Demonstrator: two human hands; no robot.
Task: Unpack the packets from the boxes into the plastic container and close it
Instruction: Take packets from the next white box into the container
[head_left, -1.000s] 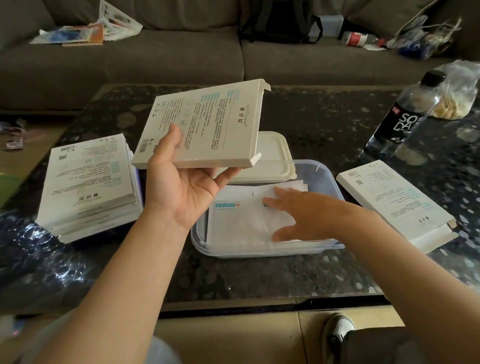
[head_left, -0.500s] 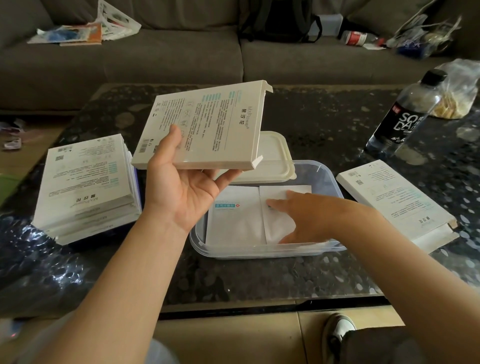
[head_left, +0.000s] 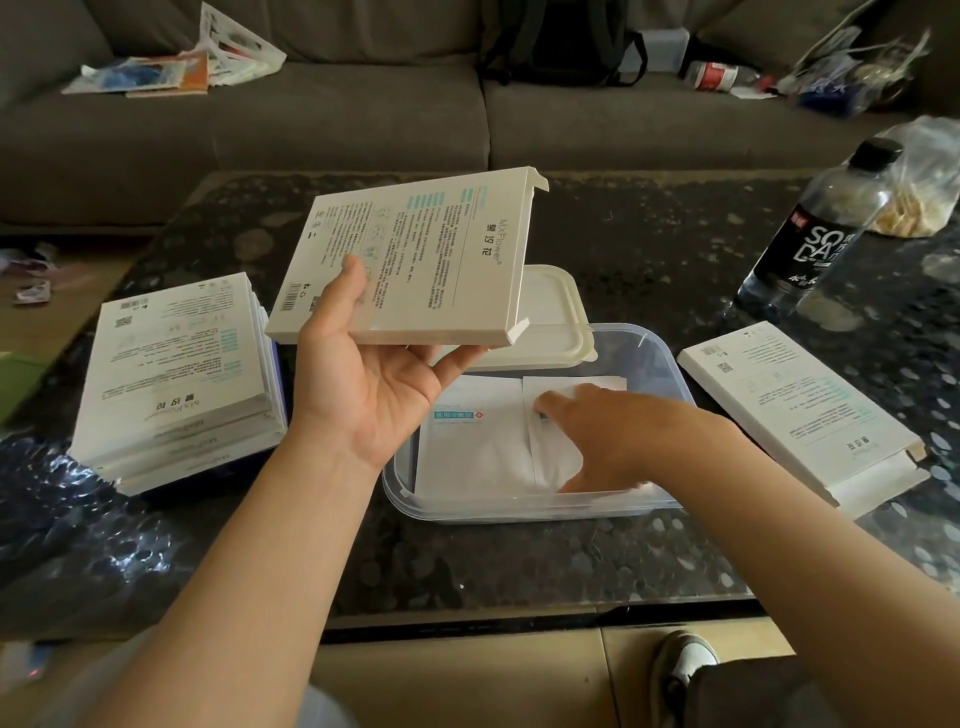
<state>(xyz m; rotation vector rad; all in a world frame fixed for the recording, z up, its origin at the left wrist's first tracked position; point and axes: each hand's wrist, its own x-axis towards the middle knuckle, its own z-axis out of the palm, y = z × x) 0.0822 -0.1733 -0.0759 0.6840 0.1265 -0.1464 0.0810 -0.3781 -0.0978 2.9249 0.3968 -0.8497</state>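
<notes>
Head view: left grip (head_left: 363, 395) pinches an opened box (head_left: 415, 249) aloft, thumb on top; right grip (head_left: 613, 441), fingers flat, presses packets (head_left: 478, 447) down inside plastic container (head_left: 519, 506) on counter (head_left: 519, 561) (lid (head_left: 550, 312) sits behind); best to flatten w/ even pressure, edges squared, so lid shuts later.

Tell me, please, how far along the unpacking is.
Done: packets lie in the container, and one opened box lies at right. In hand: the left hand holds a second box; the right hand presses the packets. Left: the stack of boxes, and the lid, still off.
</notes>
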